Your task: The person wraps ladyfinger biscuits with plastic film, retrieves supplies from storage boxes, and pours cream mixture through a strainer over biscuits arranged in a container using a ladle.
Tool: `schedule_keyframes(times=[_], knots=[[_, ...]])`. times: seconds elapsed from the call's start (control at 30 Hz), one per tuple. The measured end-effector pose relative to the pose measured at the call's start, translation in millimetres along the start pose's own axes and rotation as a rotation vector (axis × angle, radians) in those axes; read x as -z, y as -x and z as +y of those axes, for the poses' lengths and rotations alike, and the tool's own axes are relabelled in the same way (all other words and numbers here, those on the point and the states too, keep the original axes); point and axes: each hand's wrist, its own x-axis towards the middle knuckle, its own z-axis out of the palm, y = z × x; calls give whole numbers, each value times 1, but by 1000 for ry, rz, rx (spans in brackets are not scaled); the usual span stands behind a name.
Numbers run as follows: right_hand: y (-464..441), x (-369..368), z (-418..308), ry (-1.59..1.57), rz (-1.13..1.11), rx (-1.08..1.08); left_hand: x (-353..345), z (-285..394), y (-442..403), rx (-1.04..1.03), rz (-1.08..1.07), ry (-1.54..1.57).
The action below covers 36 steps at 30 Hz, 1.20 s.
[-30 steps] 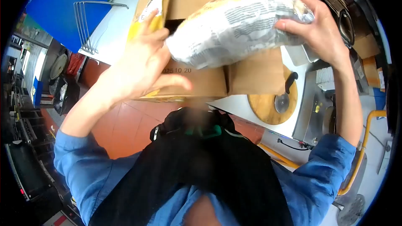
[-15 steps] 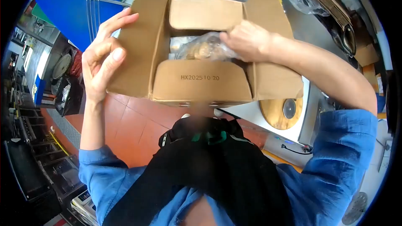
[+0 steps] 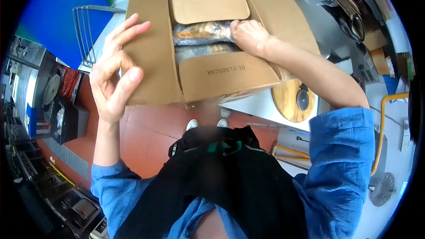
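Observation:
An open cardboard box (image 3: 150, 57) stands before me with its flaps spread. Inside lie a clear plastic-wrapped package (image 3: 201, 32) with yellowish contents and, nearer me, a printed bag (image 3: 206, 51). My right hand (image 3: 252, 36) reaches into the box, its fingers closed on the right end of the wrapped package; the fingertips are partly hidden. At the outer side of the left flap is my left hand (image 3: 116, 73), its fingers apart and nothing held in it.
A round wooden board (image 3: 285, 104) with a dark-handled round tool (image 3: 303, 99) lies at the right. Left of the box are a wire rack (image 3: 84, 31) and a blue board (image 3: 57, 13). A yellow rail (image 3: 381, 128) stands far right.
The printed white bag from my right hand is down in the box, and that hand is now at the wrapped package. The flaps have spread open, and my left hand has moved to the left flap.

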Motion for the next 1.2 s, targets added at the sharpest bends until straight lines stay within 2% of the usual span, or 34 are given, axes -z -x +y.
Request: schedule_keyframes(times=[0.1,0.17,0.23,0.27,0.37,0.4,0.43,0.47,0.5,0.53,0.57,0.6,0.63,0.67,0.7,0.73,0.77,0.8,0.83,0.87,0.93,0.97,1.0,1.07,1.13,1.17,1.2], knots=[[12,-1,-13,-15,-128,90,1,-7,8,3,19,19],[15,2,-10,-115,-124,2,4,-10,16,27,40,22],[6,-4,-1,-117,63,-129,2,-15,23,71,27,68],[0,-10,-1,-33,-6,-101,1,-17,26,90,9,90],[9,-15,-23,71,-13,-63,-7,-15,29,104,160,124],[10,-5,-16,43,-73,-62,-6,-16,31,74,156,46],[10,23,-7,-13,-153,-112,-11,-16,28,56,272,153],[20,54,1,-57,-64,-154,-23,-14,22,36,389,256],[38,82,7,-14,118,-221,-33,-11,15,10,508,359],[60,98,25,70,556,-203,-37,-6,10,63,485,421],[80,118,39,98,759,-190,-47,-4,5,60,461,352],[101,122,60,-72,918,-278,-59,-3,-1,57,433,285],[118,124,56,-415,1103,-379,-66,-5,1,76,278,219],[138,118,60,-553,1159,-522,-73,-8,3,83,123,149],[154,97,67,-714,1181,-666,-78,-9,10,110,-155,76],[159,77,55,-897,1092,-735,-82,-9,7,58,-270,15],[151,45,37,-1195,1033,-716,-87,-9,4,3,-383,-50],[142,38,3,-928,737,-597,-90,-10,0,-58,-501,-117],[132,32,-31,-592,498,-416,-89,-14,4,-19,-339,-52],[123,26,-65,-336,366,-202,-83,-21,15,25,-179,12],[125,24,-74,-403,473,-202,-76,-33,37,384,326,9],[127,21,-73,-455,543,-225,-71,-59,58,598,547,105],[132,18,-68,-543,646,-298,-64,-95,95,784,631,205],[140,-3,-46,-796,821,-430,-78,-145,180,1271,362,268],[124,-4,-34,-1202,686,-503,-110,-129,200,1708,209,782],[116,-4,-32,-1404,605,-541,-128,-126,209,1519,161,970],[107,-12,-33,-1281,449,-413,-142,-127,219,1325,114,1146]])
